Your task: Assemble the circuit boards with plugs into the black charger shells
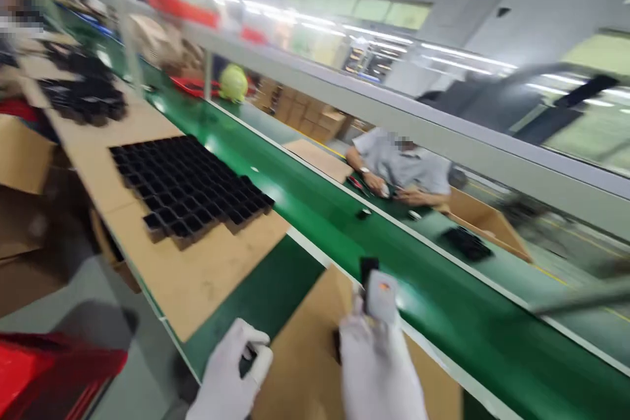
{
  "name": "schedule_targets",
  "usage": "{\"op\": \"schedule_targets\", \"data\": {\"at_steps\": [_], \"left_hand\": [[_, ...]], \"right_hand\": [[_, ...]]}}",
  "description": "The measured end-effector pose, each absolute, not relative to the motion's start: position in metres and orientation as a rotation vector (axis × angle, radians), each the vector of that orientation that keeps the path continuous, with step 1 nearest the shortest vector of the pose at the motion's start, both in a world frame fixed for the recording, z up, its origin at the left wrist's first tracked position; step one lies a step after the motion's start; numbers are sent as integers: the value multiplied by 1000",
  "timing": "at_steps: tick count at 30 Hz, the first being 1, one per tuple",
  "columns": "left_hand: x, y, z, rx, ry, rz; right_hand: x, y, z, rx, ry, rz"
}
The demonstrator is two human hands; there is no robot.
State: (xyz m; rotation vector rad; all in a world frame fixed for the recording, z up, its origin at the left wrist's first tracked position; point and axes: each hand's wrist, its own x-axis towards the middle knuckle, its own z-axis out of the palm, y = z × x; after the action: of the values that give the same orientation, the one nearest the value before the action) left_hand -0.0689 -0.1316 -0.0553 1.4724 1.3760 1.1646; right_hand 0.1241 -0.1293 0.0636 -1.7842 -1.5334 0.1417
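head view: the gloved right hand [378,361] gripped a small blurred grey device [381,295] above the cardboard sheet [305,354] beside the green belt [443,302]; the left hand [231,374] pinched something dark, too smeared to identify.

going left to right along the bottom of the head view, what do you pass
red bin → left hand in a white glove, closed on a small dark part → right hand in a white glove, holding a small grey device → green conveyor belt
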Motion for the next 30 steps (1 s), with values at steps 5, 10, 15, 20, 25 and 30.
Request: {"op": "schedule_targets", "data": {"at_steps": [5, 10, 15, 20, 25, 30], "left_hand": [[-79, -132, -56, 1516, 1396, 1143], [-80, -134, -57, 1577, 1447, 1095], [-78, -133, -53, 1605, 1469, 1038], [-77, -136, -46, 1631, 1453, 1045], [-57, -123, -26, 1816, 1194, 854], [-8, -73, -14, 1878, 1002, 780]], "right_hand": [[143, -99, 55, -1586, -1347, 310], [159, -69, 46, -1410, -1197, 389], [211, -38, 53, -1567, -1081, 308], [286, 10, 40, -1874, -1097, 259], [320, 17, 21, -2042, -1218, 244], [298, -70, 48, -2090, -1423, 240]]}}
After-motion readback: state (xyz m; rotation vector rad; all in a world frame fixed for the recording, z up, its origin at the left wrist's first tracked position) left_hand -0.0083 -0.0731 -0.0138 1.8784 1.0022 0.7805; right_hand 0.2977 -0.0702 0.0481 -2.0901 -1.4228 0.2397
